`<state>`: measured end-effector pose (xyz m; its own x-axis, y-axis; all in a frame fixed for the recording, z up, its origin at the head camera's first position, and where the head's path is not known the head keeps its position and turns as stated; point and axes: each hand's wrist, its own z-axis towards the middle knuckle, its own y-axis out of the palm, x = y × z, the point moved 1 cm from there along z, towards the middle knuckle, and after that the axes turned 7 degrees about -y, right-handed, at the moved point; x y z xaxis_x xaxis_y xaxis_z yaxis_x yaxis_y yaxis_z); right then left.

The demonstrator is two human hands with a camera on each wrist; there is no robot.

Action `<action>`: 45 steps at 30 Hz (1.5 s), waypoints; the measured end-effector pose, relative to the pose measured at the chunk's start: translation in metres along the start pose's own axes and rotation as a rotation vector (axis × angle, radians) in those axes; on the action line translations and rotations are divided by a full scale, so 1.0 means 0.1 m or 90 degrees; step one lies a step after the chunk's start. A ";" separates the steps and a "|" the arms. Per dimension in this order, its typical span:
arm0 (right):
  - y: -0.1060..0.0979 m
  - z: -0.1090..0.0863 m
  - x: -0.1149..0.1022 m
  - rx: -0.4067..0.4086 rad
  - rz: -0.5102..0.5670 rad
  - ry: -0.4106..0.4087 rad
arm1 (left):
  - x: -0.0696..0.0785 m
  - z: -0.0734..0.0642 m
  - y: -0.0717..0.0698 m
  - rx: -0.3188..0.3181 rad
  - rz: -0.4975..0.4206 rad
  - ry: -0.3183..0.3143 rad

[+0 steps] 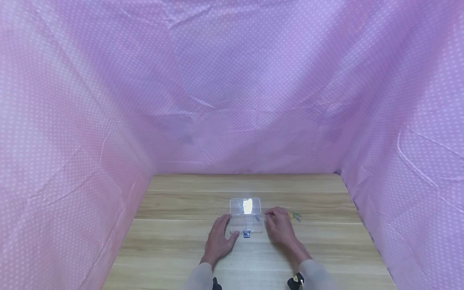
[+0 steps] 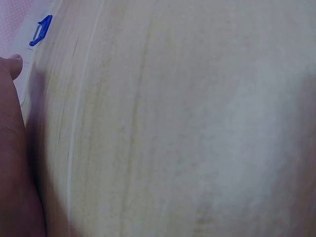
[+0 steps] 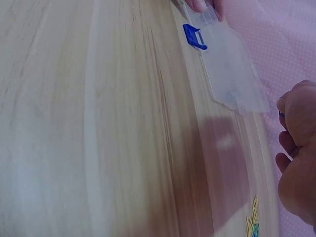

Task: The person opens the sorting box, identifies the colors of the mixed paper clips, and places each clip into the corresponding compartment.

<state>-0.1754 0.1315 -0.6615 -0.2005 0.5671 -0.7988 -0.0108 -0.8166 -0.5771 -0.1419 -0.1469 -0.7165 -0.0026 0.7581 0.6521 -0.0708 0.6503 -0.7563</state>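
A clear plastic box lies on the table with its lid raised at the back. A blue latch sits at its front edge. My left hand holds the box at the left end, thumb at the front, fingers along the side. A blue paper clip shows in the right part of the box. Just right of the box is my right hand, its fingertips pinching a small dark blue piece, apparently a paper clip, mostly hidden by the fingers.
Several paper clips, yellow, green and bluish, lie loose on the wooden table to the right of my right hand. Pink dotted cloth encloses the table at the back and both sides.
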 end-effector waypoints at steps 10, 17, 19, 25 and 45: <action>0.15 0.06 -0.05 0.006 -0.009 -0.053 | 0.01 0.01 -0.01 -0.019 -0.001 -0.012; 0.25 0.09 -0.08 -0.005 -0.019 -0.065 | -0.01 0.01 -0.01 -0.006 -0.002 -0.002; 0.26 0.10 -0.08 -0.009 -0.023 -0.067 | -0.01 0.01 -0.01 -0.009 -0.003 -0.004; 0.30 0.09 -0.09 -0.025 -0.023 -0.065 | -0.01 0.01 -0.02 -0.013 -0.005 -0.005; 0.36 0.11 -0.07 -0.053 -0.050 -0.052 | 0.00 0.00 -0.01 -0.006 -0.006 0.006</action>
<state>-0.1852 0.0968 -0.6752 -0.2809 0.6157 -0.7362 0.0504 -0.7566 -0.6520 -0.1421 -0.1475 -0.7154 0.0079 0.7520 0.6591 -0.0618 0.6583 -0.7502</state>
